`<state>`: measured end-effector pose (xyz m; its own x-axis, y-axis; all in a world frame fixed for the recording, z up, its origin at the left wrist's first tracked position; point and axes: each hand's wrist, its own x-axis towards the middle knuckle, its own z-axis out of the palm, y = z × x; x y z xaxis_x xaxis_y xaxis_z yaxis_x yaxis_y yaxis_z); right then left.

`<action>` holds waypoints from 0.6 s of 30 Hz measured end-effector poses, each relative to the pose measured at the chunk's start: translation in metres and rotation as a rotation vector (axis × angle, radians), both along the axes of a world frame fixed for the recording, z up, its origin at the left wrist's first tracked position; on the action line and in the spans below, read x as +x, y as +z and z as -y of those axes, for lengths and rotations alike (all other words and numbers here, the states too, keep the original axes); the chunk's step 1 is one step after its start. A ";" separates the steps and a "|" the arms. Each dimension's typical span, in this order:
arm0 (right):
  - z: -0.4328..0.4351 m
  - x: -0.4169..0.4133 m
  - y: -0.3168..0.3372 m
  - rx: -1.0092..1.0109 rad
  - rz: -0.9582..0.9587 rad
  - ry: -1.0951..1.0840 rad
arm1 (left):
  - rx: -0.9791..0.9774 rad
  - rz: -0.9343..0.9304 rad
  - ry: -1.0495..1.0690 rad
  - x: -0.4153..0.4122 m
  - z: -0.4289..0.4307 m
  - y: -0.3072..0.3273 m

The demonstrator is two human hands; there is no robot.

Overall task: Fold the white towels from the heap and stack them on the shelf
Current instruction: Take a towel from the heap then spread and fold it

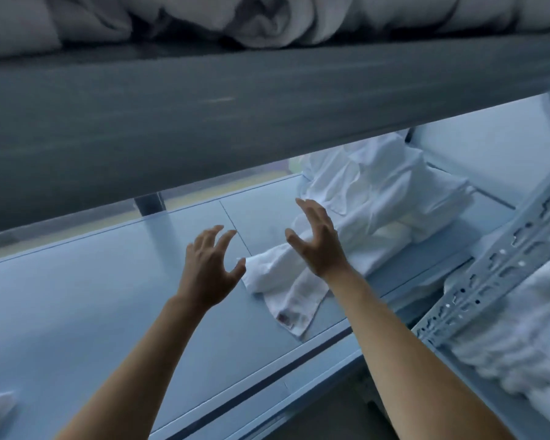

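Reaching into the pale blue shelf with both forearms bare. Holding the left hand above the shelf board, fingers spread and slightly hooked, gripping nothing. Holding the right hand near it, palm turned inward, fingers apart and likewise gripping nothing, in front of the white towels. Showing those towels as a rumpled pile toward the right rear of the same board, with one loose towel trailing from the pile to the front edge, a small tag at its near corner. Cannot tell whether either hand touches cloth. Overhead, crossing the view with a dark shelf beam, more rolled towels lying on top. At right, showing a slotted upright post and fluffy white cloth beyond it.
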<state>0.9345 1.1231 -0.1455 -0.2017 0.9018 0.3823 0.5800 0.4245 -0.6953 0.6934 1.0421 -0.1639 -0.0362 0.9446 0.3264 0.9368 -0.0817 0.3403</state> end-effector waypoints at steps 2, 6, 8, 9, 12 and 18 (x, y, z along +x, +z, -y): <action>-0.015 0.029 0.001 0.011 0.040 -0.051 | -0.010 0.011 -0.038 0.029 -0.020 -0.001; -0.047 0.084 0.007 0.017 0.128 -0.157 | -0.023 0.026 -0.109 0.085 -0.060 -0.004; -0.064 0.107 0.009 0.028 0.171 -0.197 | -0.030 0.035 -0.146 0.110 -0.077 -0.009; -0.073 0.119 0.009 0.034 0.191 -0.216 | -0.034 0.038 -0.163 0.122 -0.086 -0.011; -0.101 0.149 0.007 0.017 0.235 -0.272 | -0.047 0.038 -0.206 0.156 -0.109 -0.019; -0.151 0.192 0.007 -0.005 0.348 -0.297 | -0.132 0.029 -0.263 0.205 -0.145 -0.034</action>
